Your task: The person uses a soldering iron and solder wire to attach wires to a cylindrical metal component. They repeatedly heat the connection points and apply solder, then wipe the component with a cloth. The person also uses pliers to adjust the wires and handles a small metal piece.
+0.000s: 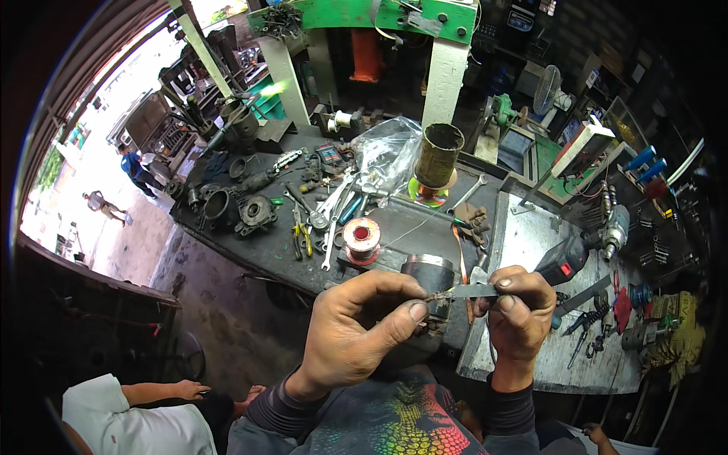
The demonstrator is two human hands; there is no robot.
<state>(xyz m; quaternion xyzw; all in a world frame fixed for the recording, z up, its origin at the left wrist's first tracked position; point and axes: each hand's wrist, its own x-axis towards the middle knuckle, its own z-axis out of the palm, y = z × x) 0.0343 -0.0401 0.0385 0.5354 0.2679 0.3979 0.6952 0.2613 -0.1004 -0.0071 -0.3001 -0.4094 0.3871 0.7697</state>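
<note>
My left hand (pixel 360 334) pinches a small, frayed metal bit (pixel 435 296) between thumb and index finger, too small to name for sure. Level with it, my right hand (pixel 519 318) grips a thin, flat dark metal strip (pixel 472 290), whose end reaches the piece in my left fingers. Just behind both hands stands a dark cylindrical part with a shiny rim (pixel 428 267), partly hidden by them. A spool of wire (pixel 362 243) sits on the dark workbench (pixel 280 262) beyond my left hand, with a thin wire running from it.
Tools (pixel 302 235), metal housings (pixel 253 214), a plastic bag (pixel 387 148) and a tall can (pixel 440 152) crowd the bench. A pale board (pixel 516 227) with a cordless tool (pixel 563 260) is at right. A person in white (pixel 129 413) sits lower left; people (pixel 136 173) are outside.
</note>
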